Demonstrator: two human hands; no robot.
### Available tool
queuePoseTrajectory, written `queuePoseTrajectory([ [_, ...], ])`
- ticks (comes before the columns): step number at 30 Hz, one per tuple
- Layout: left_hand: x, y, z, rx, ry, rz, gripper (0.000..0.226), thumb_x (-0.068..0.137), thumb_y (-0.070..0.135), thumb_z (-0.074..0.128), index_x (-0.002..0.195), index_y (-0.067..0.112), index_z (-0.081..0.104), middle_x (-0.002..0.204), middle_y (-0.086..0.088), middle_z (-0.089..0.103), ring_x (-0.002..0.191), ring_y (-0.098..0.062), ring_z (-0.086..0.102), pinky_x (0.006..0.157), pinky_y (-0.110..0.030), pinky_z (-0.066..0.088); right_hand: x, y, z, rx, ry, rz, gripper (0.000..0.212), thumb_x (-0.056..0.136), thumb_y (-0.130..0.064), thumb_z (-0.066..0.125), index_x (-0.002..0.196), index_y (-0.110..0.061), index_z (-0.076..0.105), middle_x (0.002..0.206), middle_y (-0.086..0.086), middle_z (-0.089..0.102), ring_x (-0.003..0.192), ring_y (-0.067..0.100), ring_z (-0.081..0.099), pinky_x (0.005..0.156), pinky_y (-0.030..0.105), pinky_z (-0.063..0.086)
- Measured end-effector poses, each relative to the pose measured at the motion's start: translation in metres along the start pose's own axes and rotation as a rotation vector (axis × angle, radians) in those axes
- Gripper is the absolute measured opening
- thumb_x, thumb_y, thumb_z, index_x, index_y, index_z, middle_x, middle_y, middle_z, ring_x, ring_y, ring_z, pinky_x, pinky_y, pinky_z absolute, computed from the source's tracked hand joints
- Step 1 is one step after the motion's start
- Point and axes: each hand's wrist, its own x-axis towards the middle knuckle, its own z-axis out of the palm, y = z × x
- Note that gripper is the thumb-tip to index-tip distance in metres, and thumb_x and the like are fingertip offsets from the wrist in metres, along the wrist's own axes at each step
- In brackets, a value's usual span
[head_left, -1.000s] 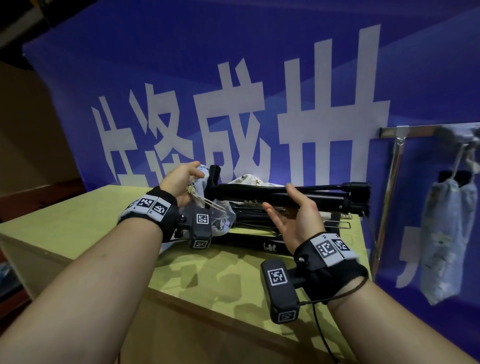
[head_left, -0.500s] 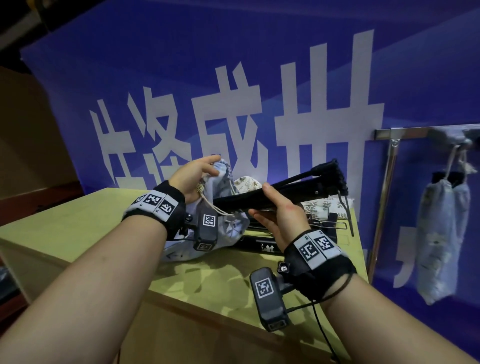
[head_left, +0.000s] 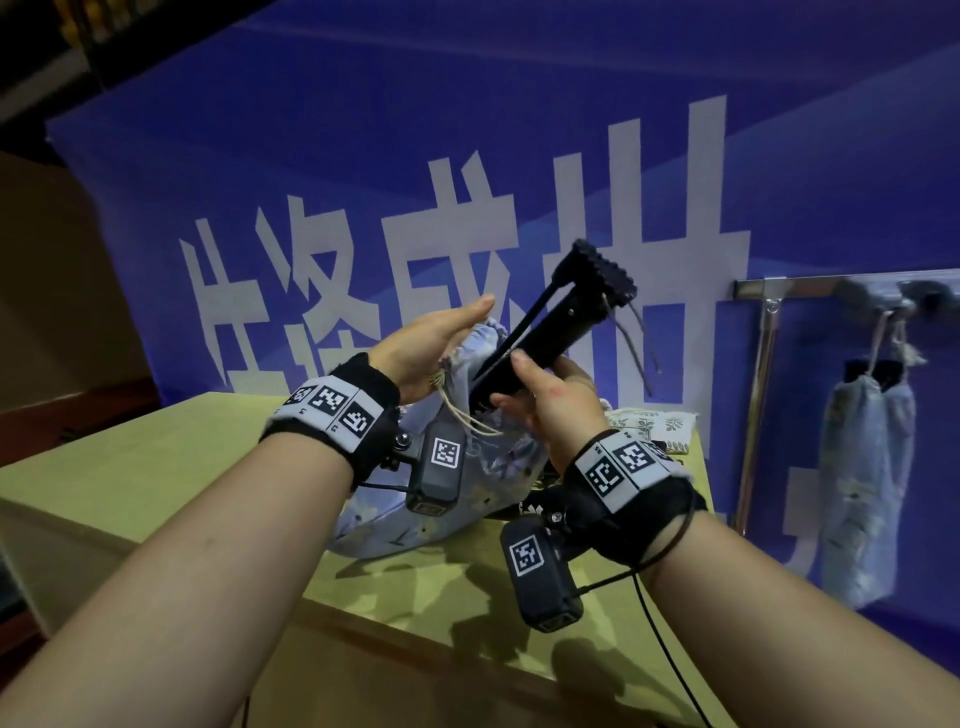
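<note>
from my remote seat i see the right hand (head_left: 556, 410) clenched round the lower part of the folded black stand (head_left: 558, 325), thumb laid along its top, fingers wrapped underneath. the stand is a bundle of slim matte black legs lying tight together, capped at the far end by a ridged black block with a thin cord dangling off it. it is tilted, the capped end pointing up toward 1 o'clock, the lower end sitting in the mouth of the pouch (head_left: 467, 467). the pouch is pale blue cloth with a faint flower print and a beige drawstring, and its bottom sags onto the table (head_left: 156, 467). the left hand (head_left: 431, 348) grasps the gathered rim of the pouch at 10 o'clock from the stand, fingers stretched over the opening. a patterned cloth (head_left: 660, 423) lies on the table at 3 o'clock from the right hand, and further out that way a hanging bag (head_left: 862, 467) dangles from a rail (head_left: 831, 286).
</note>
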Motion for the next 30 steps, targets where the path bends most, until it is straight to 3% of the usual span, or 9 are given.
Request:
queuePoseTrajectory([
  [4,0.0,0.009,0.01,0.076,0.04,0.029,0.041,0.102,0.045,0.032,0.091,0.016,0.059,0.073,0.007,0.075,0.074,-0.004,0.071,0.073,-0.019,0.056,0.0,-0.005,0.003,-0.034,-0.034,-0.061,0.025,0.097,-0.008,0.05,0.12,-0.014,0.052,0.108,0.012,0.061,0.079,0.025,0.066,0.068,0.022,0.056],
  [6,-0.001,0.013,0.008,0.09,0.058,0.03,0.055,0.094,0.06,0.043,0.112,0.011,0.061,0.1,0.001,0.075,0.097,-0.009,0.07,0.094,-0.028,0.05,-0.002,-0.009,0.004,-0.035,-0.055,-0.077,0.035,0.098,-0.005,0.046,0.132,-0.016,0.048,0.107,0.011,0.062,0.096,0.031,0.066,0.068,0.02,0.056],
  [9,0.005,0.014,0.001,0.071,0.067,0.023,0.117,0.06,0.087,0.062,0.145,0.009,0.042,0.146,-0.013,0.049,0.135,-0.026,0.047,0.116,-0.049,0.03,-0.005,-0.014,0.006,-0.011,-0.083,-0.075,0.043,0.098,-0.002,0.043,0.14,-0.013,0.041,0.094,0.0,0.062,0.11,0.032,0.061,0.064,0.019,0.054],
  [14,0.005,0.02,-0.004,0.095,0.138,0.028,0.13,0.05,0.097,0.057,0.145,0.009,0.043,0.151,-0.017,0.041,0.143,-0.034,0.034,0.117,-0.058,0.023,-0.004,-0.019,0.009,0.006,-0.11,0.039,0.039,0.101,-0.009,0.038,0.138,-0.018,0.046,0.107,0.002,0.065,0.078,0.017,0.063,0.069,0.026,0.052],
  [17,-0.011,0.033,0.0,0.168,0.173,0.001,0.119,0.058,0.098,0.044,0.131,0.005,0.059,0.133,-0.019,0.058,0.128,-0.031,0.051,0.111,-0.056,0.032,-0.003,-0.02,0.012,-0.009,-0.121,0.083,0.036,0.102,-0.014,0.037,0.135,-0.02,0.05,0.112,0.004,0.063,0.071,0.014,0.061,0.065,0.025,0.05],
  [21,-0.018,0.047,-0.001,0.18,0.137,0.001,0.096,0.081,0.085,0.027,0.106,0.003,0.069,0.069,-0.006,0.056,0.056,-0.013,0.057,0.069,-0.033,0.043,-0.004,-0.018,0.02,-0.089,-0.133,0.079,0.036,0.101,-0.012,0.038,0.133,-0.022,0.052,0.106,0.009,0.061,0.062,0.011,0.052,0.052,0.018,0.045],
  [24,-0.022,0.051,-0.008,0.179,0.147,-0.003,0.088,0.08,0.082,0.034,0.106,0.003,0.066,0.061,0.0,0.059,0.05,-0.01,0.054,0.063,-0.027,0.039,0.002,-0.011,0.023,-0.21,-0.216,0.013,0.035,0.102,-0.008,0.034,0.123,-0.029,0.052,0.101,0.017,0.058,0.059,0.015,0.042,0.058,0.023,0.037],
  [27,-0.026,0.052,-0.011,0.152,0.271,0.007,0.067,0.084,0.074,0.045,0.078,0.012,0.068,0.061,0.001,0.052,0.053,-0.012,0.042,0.06,-0.028,0.034,0.009,-0.001,0.023,-0.335,-0.271,-0.053,0.048,0.097,0.006,0.037,0.127,-0.029,0.05,0.083,0.003,0.057,0.067,0.017,0.047,0.066,0.029,0.041],
  [30,-0.025,0.049,-0.015,0.092,0.348,0.014,0.06,0.09,0.062,0.047,0.051,0.019,0.063,0.052,0.005,0.048,0.044,-0.009,0.04,0.051,-0.024,0.032,0.012,0.003,0.018,-0.449,-0.208,-0.098,0.052,0.091,0.014,0.036,0.131,-0.014,0.054,0.087,-0.013,0.057,0.087,0.012,0.053,0.085,0.03,0.043],
])
